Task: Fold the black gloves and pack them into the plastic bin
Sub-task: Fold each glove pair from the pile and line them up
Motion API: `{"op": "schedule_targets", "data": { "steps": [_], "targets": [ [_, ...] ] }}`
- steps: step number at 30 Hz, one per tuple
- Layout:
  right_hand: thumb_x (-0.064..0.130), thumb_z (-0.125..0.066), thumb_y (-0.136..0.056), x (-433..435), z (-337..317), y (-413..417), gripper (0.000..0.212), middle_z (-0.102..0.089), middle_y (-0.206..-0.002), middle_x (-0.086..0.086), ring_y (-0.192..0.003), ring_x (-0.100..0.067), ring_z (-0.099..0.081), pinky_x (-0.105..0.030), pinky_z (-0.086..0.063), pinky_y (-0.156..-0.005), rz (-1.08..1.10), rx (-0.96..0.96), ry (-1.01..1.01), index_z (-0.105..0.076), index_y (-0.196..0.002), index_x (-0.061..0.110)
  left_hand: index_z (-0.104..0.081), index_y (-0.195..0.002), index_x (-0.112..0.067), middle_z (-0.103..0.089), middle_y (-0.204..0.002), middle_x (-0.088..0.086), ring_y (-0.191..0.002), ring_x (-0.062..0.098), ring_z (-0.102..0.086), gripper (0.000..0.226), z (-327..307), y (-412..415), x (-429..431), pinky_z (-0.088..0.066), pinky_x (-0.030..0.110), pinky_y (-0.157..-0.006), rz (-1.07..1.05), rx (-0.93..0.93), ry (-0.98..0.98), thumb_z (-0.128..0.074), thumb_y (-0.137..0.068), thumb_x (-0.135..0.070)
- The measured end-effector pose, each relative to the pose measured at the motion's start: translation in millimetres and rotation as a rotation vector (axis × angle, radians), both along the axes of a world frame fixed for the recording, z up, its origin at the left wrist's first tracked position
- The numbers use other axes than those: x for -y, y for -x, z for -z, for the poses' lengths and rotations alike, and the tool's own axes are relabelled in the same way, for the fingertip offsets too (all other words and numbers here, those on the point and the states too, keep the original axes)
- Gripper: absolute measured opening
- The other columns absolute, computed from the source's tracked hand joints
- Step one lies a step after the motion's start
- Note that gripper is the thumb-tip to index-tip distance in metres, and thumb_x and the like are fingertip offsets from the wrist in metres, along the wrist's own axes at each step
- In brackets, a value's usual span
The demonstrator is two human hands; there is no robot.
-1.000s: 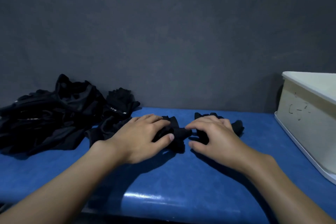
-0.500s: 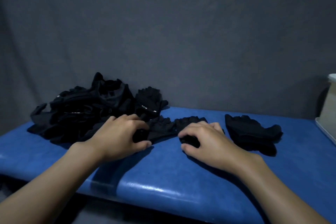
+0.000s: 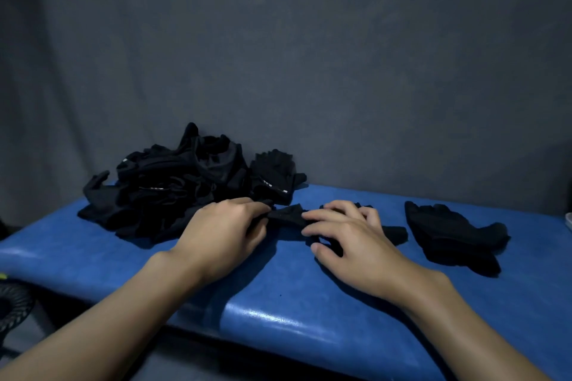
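A black glove (image 3: 288,215) lies in the middle of the blue padded worktop (image 3: 278,318), its long axis running left to right along the surface. One end is under the left hand (image 3: 229,235) and the other pokes out past the right hand (image 3: 356,244) toward the right. It is matte, dark fabric, rumpled between the hands, and which end is the cuff cannot be told. The left hand's fingers (image 3: 257,209) are curled onto its left end and grip it. The right hand's fingers (image 3: 343,206) are spread and only slightly bent, laid on top and pressing it down. A second glove (image 3: 448,235) lies flat just to the right, apart from the first. A pile of gloves (image 3: 173,189) is heaped at the left against the grey backdrop (image 3: 309,56). Only a pale sliver of the plastic bin (image 3: 569,221) shows at the right edge.
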State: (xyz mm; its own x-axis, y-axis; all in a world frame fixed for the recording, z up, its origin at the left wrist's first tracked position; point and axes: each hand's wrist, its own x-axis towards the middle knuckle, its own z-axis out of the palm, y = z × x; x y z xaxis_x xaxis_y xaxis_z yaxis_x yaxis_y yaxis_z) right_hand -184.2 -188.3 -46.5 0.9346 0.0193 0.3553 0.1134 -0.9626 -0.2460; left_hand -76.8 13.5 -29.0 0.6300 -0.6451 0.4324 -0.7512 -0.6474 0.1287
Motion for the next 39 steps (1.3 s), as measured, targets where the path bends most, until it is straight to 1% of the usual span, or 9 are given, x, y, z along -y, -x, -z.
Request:
{"op": "schedule_targets", "data": {
  "steps": [4,9,13,17,22,27,32,35,39],
  "targets": [
    [0.029,-0.061,-0.091,-1.7,-5.9,-0.9,0.035,-0.048,-0.129,0.031,-0.124,0.013,-0.035,-0.031,-0.022,-0.112,-0.049,0.118,-0.172,-0.06,-0.126,0.032,-0.068,-0.11,-0.029,-0.07,-0.101,-0.009,-0.095,0.018,-0.066,0.032,-12.5,7.6,-0.5,-0.05,0.039,-0.082,0.011,0.03,0.125,-0.044,-0.093,-0.041],
    [0.001,-0.066,-0.083,-7.8,-24.7,5.4,0.03,-0.06,-0.107,0.017,-0.108,-0.007,-0.058,-0.021,-0.044,-0.094,-0.125,0.312,-0.474,-0.065,-0.105,0.02,-0.063,-0.12,-0.035,-0.068,-0.095,-0.016,-0.095,0.008,-0.064,0.042,-25.9,19.8,7.6,-0.053,0.036,-0.086,0.05,-0.145,0.317,-0.066,-0.081,-0.053],
    [-0.004,-0.063,-0.085,-9.0,-35.6,12.8,0.03,-0.066,-0.098,0.012,-0.1,-0.011,-0.064,-0.024,-0.049,-0.089,-0.111,0.414,-0.625,-0.067,-0.099,0.022,-0.067,-0.095,-0.035,-0.067,-0.089,-0.021,-0.089,0.0,-0.064,0.031,-30.7,26.6,20.7,-0.055,0.036,-0.082,0.153,-0.244,0.366,-0.066,-0.073,-0.057],
    [0.0,-0.066,-0.086,-3.7,-45.7,26.7,0.039,-0.068,-0.1,0.012,-0.1,-0.007,-0.065,-0.02,-0.05,-0.088,-0.111,0.432,-0.753,-0.064,-0.111,0.03,-0.066,-0.077,-0.026,-0.069,-0.073,-0.011,-0.071,0.006,-0.066,0.011,-36.0,36.3,35.1,-0.054,0.034,-0.067,0.257,-0.331,0.506,-0.071,-0.087,-0.028],
    [0.014,-0.071,-0.087,15.2,-47.4,44.1,0.061,-0.07,-0.106,0.008,-0.103,-0.012,-0.067,-0.037,-0.053,-0.094,-0.071,0.39,-0.916,-0.042,-0.135,0.036,-0.069,-0.079,-0.014,-0.073,-0.074,0.003,-0.07,0.02,-0.071,0.011,-45.6,48.8,52.4,-0.058,0.039,-0.069,0.319,-0.458,0.735,-0.07,-0.09,-0.017],
    [0.025,-0.074,-0.076,37.9,-41.5,59.9,0.075,-0.073,-0.108,-0.001,-0.102,-0.017,-0.07,-0.032,-0.057,-0.084,-0.06,0.332,-1.144,-0.035,-0.139,0.035,-0.069,-0.084,-0.007,-0.074,-0.078,0.014,-0.07,0.022,-0.07,0.012,-52.1,63.2,76.3,-0.057,0.035,-0.067,0.351,-0.67,0.988,-0.067,-0.092,-0.015],
    [0.001,-0.067,-0.087,55.8,-37.7,71.1,0.056,-0.073,-0.092,-0.017,-0.088,-0.028,-0.072,-0.046,-0.058,-0.081,-0.043,0.432,-1.214,-0.042,-0.13,0.027,-0.06,-0.1,-0.016,-0.063,-0.069,0.003,-0.068,0.016,-0.057,0.011,-48.5,72.4,107.6,-0.049,0.029,-0.065,0.336,-0.814,1.037,-0.067,-0.092,-0.015],
    [0.018,-0.071,-0.085,73.3,-34.2,81.4,0.05,-0.063,-0.083,-0.025,-0.076,-0.038,-0.062,-0.057,-0.052,-0.082,0.056,0.505,-1.109,-0.042,-0.122,0.036,-0.05,-0.1,-0.023,-0.062,-0.075,-0.003,-0.067,0.009,-0.058,0.022,-46.3,75.8,128.5,-0.048,0.022,-0.06,0.305,-0.847,0.992,-0.066,-0.092,-0.01],
    [0.008,-0.068,-0.089,101.5,-30.9,95.1,0.025,-0.059,-0.075,-0.006,-0.067,-0.026,-0.057,-0.041,-0.051,-0.062,0.147,0.595,-1.037,-0.051,-0.099,0.023,-0.069,-0.09,-0.019,-0.067,-0.077,-0.003,-0.053,0.004,-0.054,0.015,-41.8,83.4,159.2,-0.044,0.016,-0.048,0.294,-0.801,0.846,-0.064,-0.092,-0.005]
  ]
}}
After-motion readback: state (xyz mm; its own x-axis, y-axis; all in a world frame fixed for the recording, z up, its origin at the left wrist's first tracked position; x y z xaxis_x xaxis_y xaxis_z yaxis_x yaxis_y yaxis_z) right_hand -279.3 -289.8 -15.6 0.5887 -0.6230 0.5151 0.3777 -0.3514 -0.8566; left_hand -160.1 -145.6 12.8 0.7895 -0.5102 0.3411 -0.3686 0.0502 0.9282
